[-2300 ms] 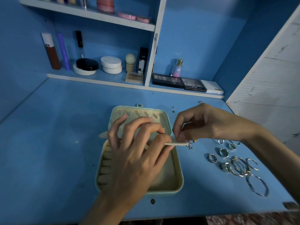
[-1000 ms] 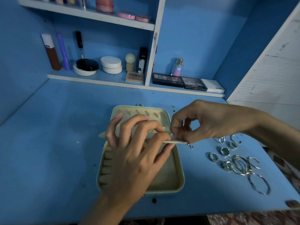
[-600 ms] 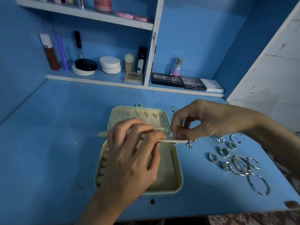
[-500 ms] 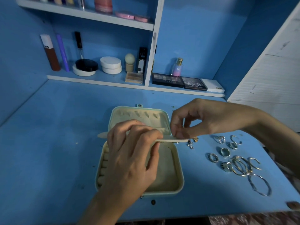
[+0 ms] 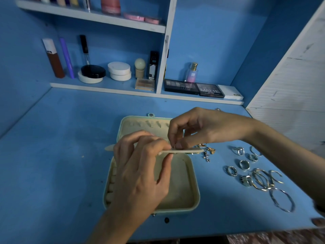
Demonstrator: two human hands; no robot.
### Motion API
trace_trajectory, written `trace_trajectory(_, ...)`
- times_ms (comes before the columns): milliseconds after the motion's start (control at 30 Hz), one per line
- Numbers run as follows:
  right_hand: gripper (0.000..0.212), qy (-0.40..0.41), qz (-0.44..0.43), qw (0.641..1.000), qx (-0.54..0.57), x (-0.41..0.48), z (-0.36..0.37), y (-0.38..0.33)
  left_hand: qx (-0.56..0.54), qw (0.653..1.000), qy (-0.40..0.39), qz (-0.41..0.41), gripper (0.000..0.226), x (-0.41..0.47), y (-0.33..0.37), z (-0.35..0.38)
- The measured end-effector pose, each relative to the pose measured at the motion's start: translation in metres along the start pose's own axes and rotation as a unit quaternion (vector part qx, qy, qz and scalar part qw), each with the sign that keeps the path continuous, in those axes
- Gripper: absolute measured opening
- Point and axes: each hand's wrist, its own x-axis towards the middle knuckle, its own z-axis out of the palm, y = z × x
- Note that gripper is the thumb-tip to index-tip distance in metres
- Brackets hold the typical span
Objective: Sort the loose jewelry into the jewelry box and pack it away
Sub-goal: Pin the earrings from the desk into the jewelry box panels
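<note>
**Two hands at a thin flat cream panel (image 5: 182, 151) over an open pale green rectangular jewelry box (image 5: 175, 210)**

The left hand (image 5: 140, 169), over the box's middle, curls its fingers round the panel and holds it level across the box. The right hand (image 5: 202, 131), above the box's far right corner, pinches the panel's upper edge between thumb and forefinger. I cannot tell whether anything small sits between them. Small gold and silver charms (image 5: 210, 150) lie just right of the box, with silver rings and bangles (image 5: 260, 178) farther right on the blue desk (image 5: 61, 155).
</note>
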Motion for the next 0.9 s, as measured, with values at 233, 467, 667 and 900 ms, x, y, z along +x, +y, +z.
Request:
trace_trajectory(233, 0.017, 0.150, 0.007, 0.987, 0.049, -0.018, -0.008, 0.021, 0.027, 0.999, -0.021, 0.038, 0.033, 0.012, -0.003, 0.003)
trace_trajectory(467, 0.020, 0.178, 0.023, 0.982, 0.058, -0.040, -0.006, 0.036, 0.012, 0.995, -0.084, 0.045, 0.040, 0.040, -0.023, 0.008)
trace_trajectory(667, 0.008, 0.271, 0.024, 0.957, 0.105, -0.024, 0.004, 0.045, -0.008, 0.997, -0.082, 0.011, 0.041, 0.057, -0.049, 0.006)
trace_trajectory(900, 0.009, 0.316, 0.042, 0.938, 0.139, -0.009, 0.009, 0.060, -0.237, 0.919, -0.068, -0.307, 0.037, 0.035, -0.083, -0.001)
